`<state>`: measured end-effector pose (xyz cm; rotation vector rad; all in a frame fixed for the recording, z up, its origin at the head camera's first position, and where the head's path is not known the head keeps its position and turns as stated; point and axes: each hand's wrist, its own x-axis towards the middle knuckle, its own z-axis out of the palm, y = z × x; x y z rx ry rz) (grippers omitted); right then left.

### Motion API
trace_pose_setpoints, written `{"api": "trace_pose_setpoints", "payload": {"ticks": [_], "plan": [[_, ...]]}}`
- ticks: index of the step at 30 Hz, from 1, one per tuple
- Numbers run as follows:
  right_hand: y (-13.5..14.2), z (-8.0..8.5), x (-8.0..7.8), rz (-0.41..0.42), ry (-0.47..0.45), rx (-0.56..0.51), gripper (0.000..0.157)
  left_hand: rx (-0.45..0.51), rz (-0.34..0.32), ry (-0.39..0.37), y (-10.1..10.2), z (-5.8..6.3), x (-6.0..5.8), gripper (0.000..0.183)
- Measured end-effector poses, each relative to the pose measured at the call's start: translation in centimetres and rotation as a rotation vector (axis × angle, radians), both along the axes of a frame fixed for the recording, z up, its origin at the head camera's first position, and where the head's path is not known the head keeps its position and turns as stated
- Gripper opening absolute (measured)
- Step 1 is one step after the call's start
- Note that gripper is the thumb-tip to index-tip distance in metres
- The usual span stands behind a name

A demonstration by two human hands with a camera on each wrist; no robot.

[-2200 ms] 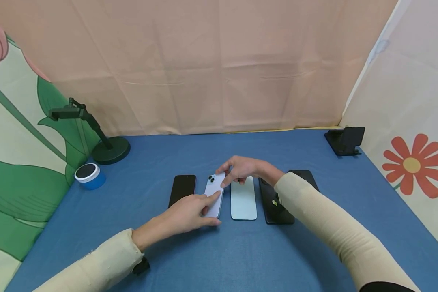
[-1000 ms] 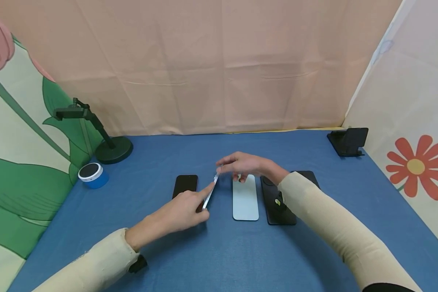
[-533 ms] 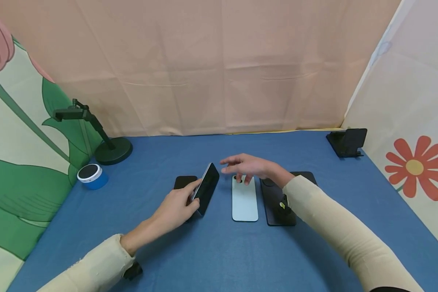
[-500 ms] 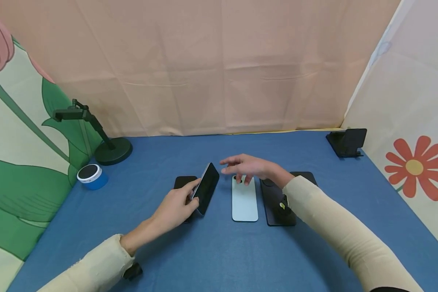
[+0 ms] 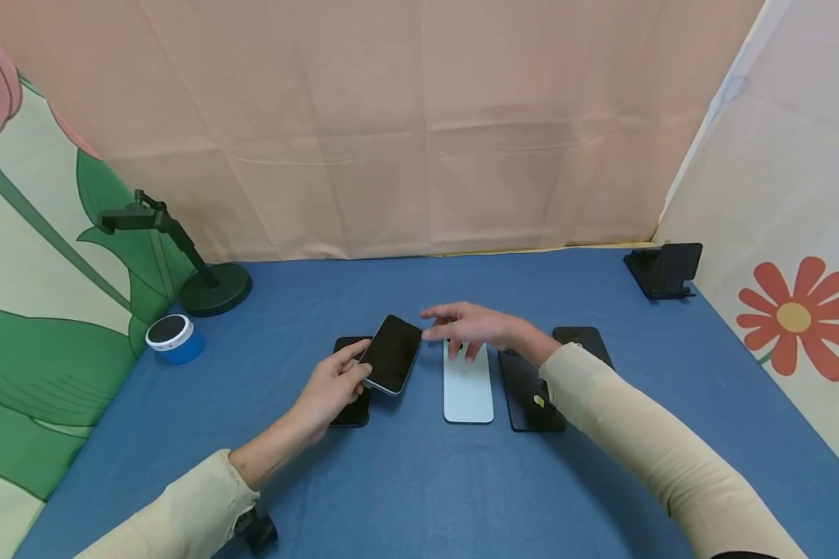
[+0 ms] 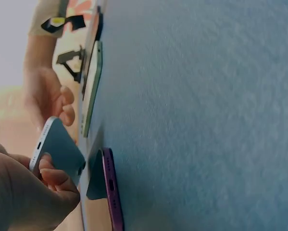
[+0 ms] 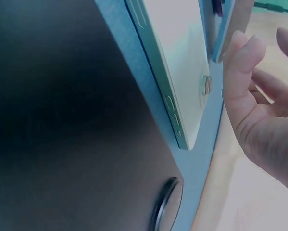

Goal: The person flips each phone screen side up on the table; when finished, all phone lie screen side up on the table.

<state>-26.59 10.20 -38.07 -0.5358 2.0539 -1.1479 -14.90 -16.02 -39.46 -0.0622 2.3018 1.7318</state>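
Observation:
My left hand [image 5: 349, 374] grips a pale blue phone [image 5: 391, 354] by its lower edge, holding it tilted with the dark screen up, just above a black phone [image 5: 353, 404] lying on the blue cloth. The left wrist view shows the held phone [image 6: 57, 149] over a purple-edged phone [image 6: 111, 188]. My right hand [image 5: 461, 332] is relaxed, its fingers spread over the top of a pale green phone [image 5: 467, 388] lying back up, also seen in the right wrist view as the pale green phone [image 7: 180, 62]. A dark phone [image 5: 527, 388] lies to its right.
Another black phone [image 5: 584, 337] lies partly behind my right sleeve. A dark green stand [image 5: 210, 286] and a blue round speaker [image 5: 172, 338] sit at the back left, a black phone stand [image 5: 664, 269] at the back right. Fabric walls enclose the blue table [image 5: 433, 497].
The pale blue phone was lying back up; both hands tipped it on edge, then my left hand turned it screen up and leftward. My right hand let go and stays over the pale green phone.

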Motion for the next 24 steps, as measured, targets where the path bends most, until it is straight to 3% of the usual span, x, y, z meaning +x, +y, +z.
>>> {"api": "trace_pose_setpoints", "payload": {"ticks": [4,12,18,24], "plan": [[-0.4,-0.3,0.3,-0.024,-0.017,0.0,0.067,0.081,0.033,-0.047,0.1,0.0,0.0,0.054],[-1.4,-0.9,0.9,-0.126,-0.059,-0.107,0.071,0.121,0.026,-0.057,0.7,-0.2,0.1,0.058],[-1.7,-1.1,1.1,-0.189,-0.022,-0.216,0.068,0.129,-0.05,-0.041,0.6,-0.1,0.1,0.065],[-1.7,-1.3,1.3,-0.231,0.036,-0.224,0.066,0.058,-0.156,-0.012,0.3,0.0,0.1,0.074]]}}
